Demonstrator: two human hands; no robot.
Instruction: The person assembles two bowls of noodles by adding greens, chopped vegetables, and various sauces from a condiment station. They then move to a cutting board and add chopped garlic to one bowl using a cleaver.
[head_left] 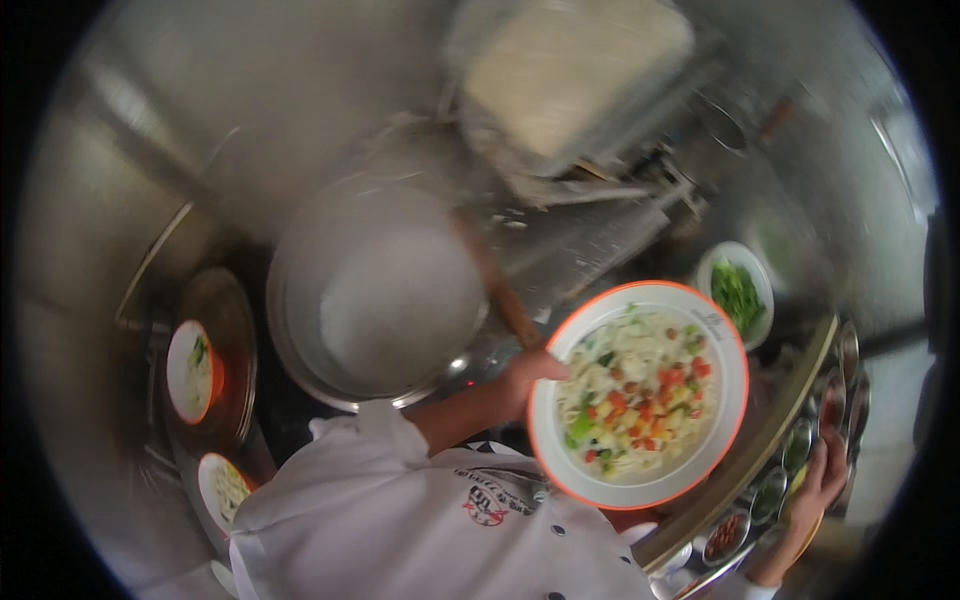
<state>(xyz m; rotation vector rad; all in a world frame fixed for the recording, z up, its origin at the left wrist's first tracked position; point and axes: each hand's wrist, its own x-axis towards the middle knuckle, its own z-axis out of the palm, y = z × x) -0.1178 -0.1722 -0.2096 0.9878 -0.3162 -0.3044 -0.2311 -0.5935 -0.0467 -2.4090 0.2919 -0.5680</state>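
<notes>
My left hand grips the left rim of a wide white bowl with an orange edge, thumb over the rim. In the bowl are pale noodles in broth, topped with diced red, yellow and green pieces. Off to the lower right, my right hand reaches over a row of small topping containers, its fingers stretched out and partly blurred. Close by are a container of reddish-brown bits and one of green topping. I see nothing between the right fingers.
A large steaming pot stands left of centre, with a wooden handle beside it. Two smaller orange-rimmed bowls are at the far left. Chopped greens fill a white bowl. A pale slab in plastic lies at the back.
</notes>
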